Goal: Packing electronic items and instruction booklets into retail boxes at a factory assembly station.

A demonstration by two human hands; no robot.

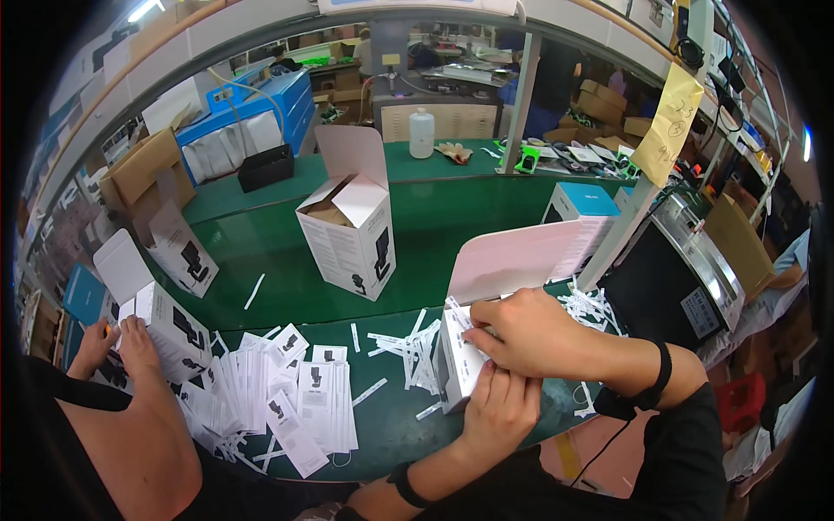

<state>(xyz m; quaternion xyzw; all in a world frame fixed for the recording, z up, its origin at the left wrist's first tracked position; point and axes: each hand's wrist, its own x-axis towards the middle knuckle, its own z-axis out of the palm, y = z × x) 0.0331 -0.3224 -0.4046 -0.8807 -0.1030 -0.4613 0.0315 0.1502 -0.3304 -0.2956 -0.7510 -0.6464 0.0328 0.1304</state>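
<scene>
In front of me a white carton (460,360) stands tilted on the green table, its large lid flap (512,253) raised. My left hand (504,404) is closed against the near side of the carton, fingers bent over its upper edge. Above it, my right hand (534,326) bends over the carton's opening with thumb and fingers pinched together. A narrow white printed strip (457,309) shows at the right fingertips; whether they grip it is partly hidden. The two hands touch, and the inside of the carton is covered by them.
Leaflets (321,395) lie piled to my left, with loose paper strips (413,347) beside the carton. An open carton (352,234) stands farther back. At left, a co-worker's hands (135,347) hold another carton (169,334). A metal post (621,227) and a black-sided machine (673,269) stand right.
</scene>
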